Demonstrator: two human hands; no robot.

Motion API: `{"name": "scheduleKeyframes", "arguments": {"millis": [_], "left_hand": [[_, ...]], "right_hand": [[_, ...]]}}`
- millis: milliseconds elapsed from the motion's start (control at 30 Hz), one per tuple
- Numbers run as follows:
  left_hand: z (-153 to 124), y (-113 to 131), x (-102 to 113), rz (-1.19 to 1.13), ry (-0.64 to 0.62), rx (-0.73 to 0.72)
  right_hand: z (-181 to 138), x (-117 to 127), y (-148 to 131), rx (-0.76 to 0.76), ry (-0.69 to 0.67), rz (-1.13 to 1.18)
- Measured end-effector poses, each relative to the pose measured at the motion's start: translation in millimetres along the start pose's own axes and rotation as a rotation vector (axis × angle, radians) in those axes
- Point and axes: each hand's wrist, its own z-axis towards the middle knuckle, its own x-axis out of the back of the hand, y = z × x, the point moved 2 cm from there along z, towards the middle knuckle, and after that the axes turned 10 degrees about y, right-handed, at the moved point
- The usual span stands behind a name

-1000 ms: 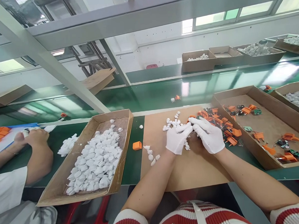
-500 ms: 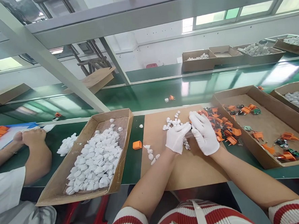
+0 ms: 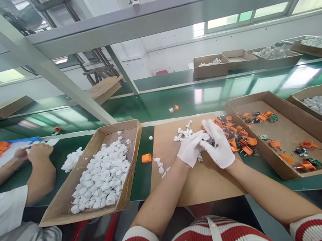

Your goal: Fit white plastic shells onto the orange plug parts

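My left hand (image 3: 190,148), in a white glove, is closed at the middle of the cardboard sheet (image 3: 192,186). A small white lump (image 3: 205,136) shows at its fingertips. My right hand (image 3: 219,146), also gloved, is beside it, its fingers stretched forward and its thumb spread toward the left fingers. Something dark shows in the gap between the right thumb and fingers; I cannot make out what it is. Just beyond my left hand lies a cluster of small white lumps (image 3: 183,133). Orange plug housings with wires (image 3: 242,139) are heaped right of my right hand.
A cardboard tray of white pieces (image 3: 105,174) stands at left, with an orange cap (image 3: 146,158) beside it. At right, another cardboard tray (image 3: 276,135) holds orange plugs and green circuit boards. A co-worker's hands (image 3: 33,150) are at far left. A metal frame (image 3: 66,82) crosses above.
My right thumb has moved apart from its fingers, and a gap has opened there. The white lump now shows at my left fingertips. The view has shifted slightly.
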Motion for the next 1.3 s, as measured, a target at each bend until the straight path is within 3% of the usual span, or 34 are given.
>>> {"name": "scheduleKeyframes", "arguments": {"millis": [133,300,433,633,833,933,1133,1300], "left_hand": [[5,-1,7,-0.1,0.023,0.053],[3,2,8,-0.136,0.014,0.089],[0,6,6,-0.108,0.022,0.118],[-3,10,1,0.014,-0.041,0.041],[-2,-1,-3,0.064,-0.039,-0.008],[-2,-1,-5,0.047,-0.021,0.016],[-5,14,0,0.091,0.005,0.081],[-6,17,10,0.117,-0.079,0.193]], "right_hand": [[-4,-3,4,0.158,0.156,-0.204],[-6,-4,8,0.339,0.148,-0.383],[-5,-2,11,0.352,0.089,-0.432],[-1,0,6,0.387,0.095,-0.341],[-8,-7,-4,0.387,0.058,-0.368],[-7,-6,-2,0.346,-0.008,-0.283],[11,5,2,0.046,-0.203,-0.006],[13,7,6,-0.062,-0.24,0.086]]}}
